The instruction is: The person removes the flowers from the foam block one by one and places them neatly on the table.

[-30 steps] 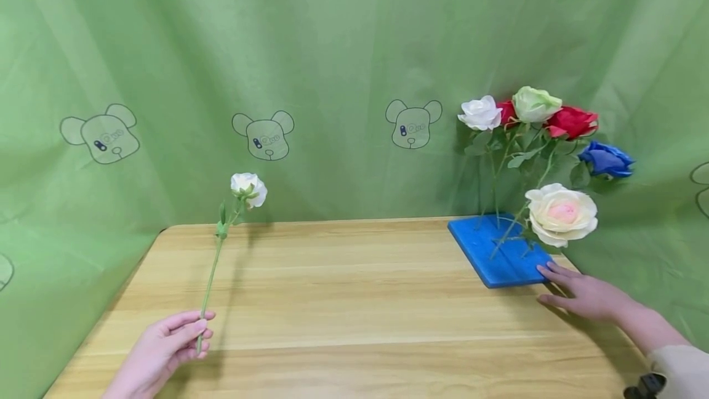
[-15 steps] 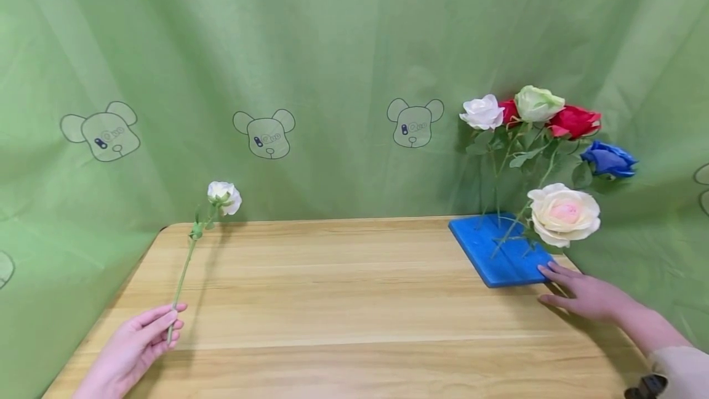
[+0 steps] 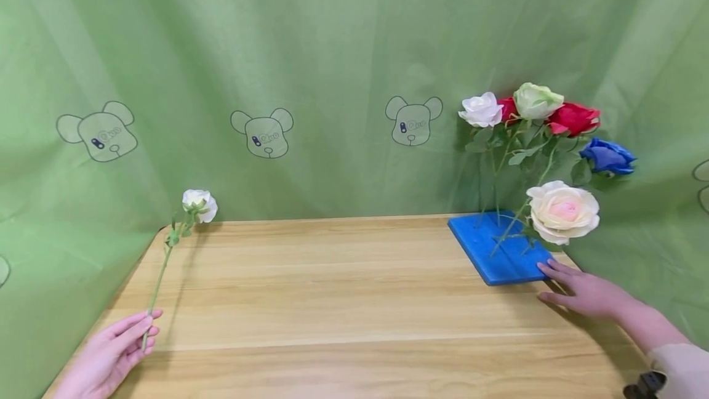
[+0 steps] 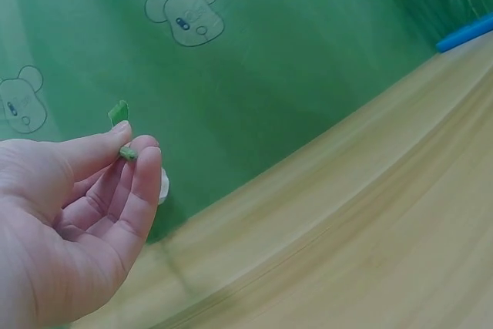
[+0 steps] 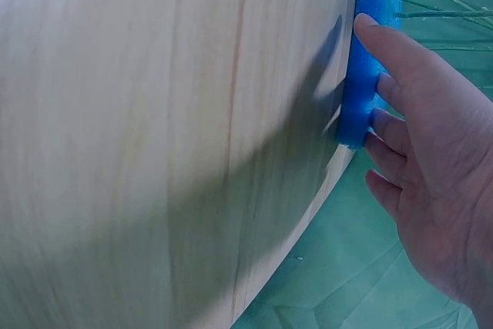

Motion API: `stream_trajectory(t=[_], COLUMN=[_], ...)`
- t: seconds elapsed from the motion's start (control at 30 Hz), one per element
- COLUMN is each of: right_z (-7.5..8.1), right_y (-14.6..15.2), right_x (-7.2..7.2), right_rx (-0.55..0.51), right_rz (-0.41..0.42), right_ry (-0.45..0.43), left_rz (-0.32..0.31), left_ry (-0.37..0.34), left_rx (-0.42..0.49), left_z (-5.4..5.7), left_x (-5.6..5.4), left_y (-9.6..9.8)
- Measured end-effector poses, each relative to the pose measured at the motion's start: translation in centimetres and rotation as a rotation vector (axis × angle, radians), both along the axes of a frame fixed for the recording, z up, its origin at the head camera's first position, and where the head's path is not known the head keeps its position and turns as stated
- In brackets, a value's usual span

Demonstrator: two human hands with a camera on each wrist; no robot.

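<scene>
At the left of the head view my left hand (image 3: 113,346) pinches the lower stem of a white rose (image 3: 199,205) between thumb and fingers. The rose leans slightly right, bloom uppermost and facing away. From the left wrist view, the cut stem end (image 4: 129,153) pokes out between thumb and fingertips, with part of the white bloom (image 4: 163,187) behind the fingers. On the right, my right hand (image 3: 592,294) rests its fingers, fairly straight, at the near right corner of a blue foam board (image 3: 479,250). In the right wrist view the thumb touches the board's edge (image 5: 366,75).
Several roses stand stuck in the board: a white one (image 3: 480,109), a pale green one (image 3: 537,101), red ones (image 3: 573,119), a blue one (image 3: 607,157) and a cream-pink one (image 3: 563,211). A green curtain (image 3: 332,36) hangs behind the wooden table (image 3: 332,288).
My left hand has moved left with the white rose, carrying its bloom left and slightly lower in the head view. The right hand and the board have stayed in place.
</scene>
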State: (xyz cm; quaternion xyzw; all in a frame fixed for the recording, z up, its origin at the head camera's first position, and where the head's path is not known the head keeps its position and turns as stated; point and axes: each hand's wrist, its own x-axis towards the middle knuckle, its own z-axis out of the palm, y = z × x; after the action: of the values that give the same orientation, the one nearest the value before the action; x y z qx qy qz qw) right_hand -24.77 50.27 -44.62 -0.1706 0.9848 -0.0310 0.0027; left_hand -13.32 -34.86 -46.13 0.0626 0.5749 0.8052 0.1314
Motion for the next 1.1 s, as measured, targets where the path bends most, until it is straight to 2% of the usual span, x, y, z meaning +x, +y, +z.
stream_trajectory(t=[0.37, 0.67, 0.77, 0.97, 1.1], right_z=[-0.3, -0.2, -0.1, -0.1, -0.1], right_y=[0.1, 0.2, 0.2, 0.1, 0.0], right_x=[-0.1, -0.2, -0.2, -0.1, 0.1], right_rx=[0.005, 0.006, 0.004, 0.005, 0.002], right_rz=[-0.006, -0.009, -0.016, -0.008, -0.014], right_ry=[-0.013, -0.008, -0.012, -0.002, -0.007], left_rz=[-0.009, -0.066, -0.040, 0.051, 0.054], left_ry=[-0.033, -0.090, -0.104, -0.100, -0.168], left_rx=[-0.005, 0.040, 0.015, -0.063, -0.079], left_z=[-0.4, -1.3, -1.5, -1.7, -1.5], left_x=[0.0, -0.2, -0.3, -0.3, -0.4], left_y=[-1.4, -2.7, -2.9, -3.3, -3.6])
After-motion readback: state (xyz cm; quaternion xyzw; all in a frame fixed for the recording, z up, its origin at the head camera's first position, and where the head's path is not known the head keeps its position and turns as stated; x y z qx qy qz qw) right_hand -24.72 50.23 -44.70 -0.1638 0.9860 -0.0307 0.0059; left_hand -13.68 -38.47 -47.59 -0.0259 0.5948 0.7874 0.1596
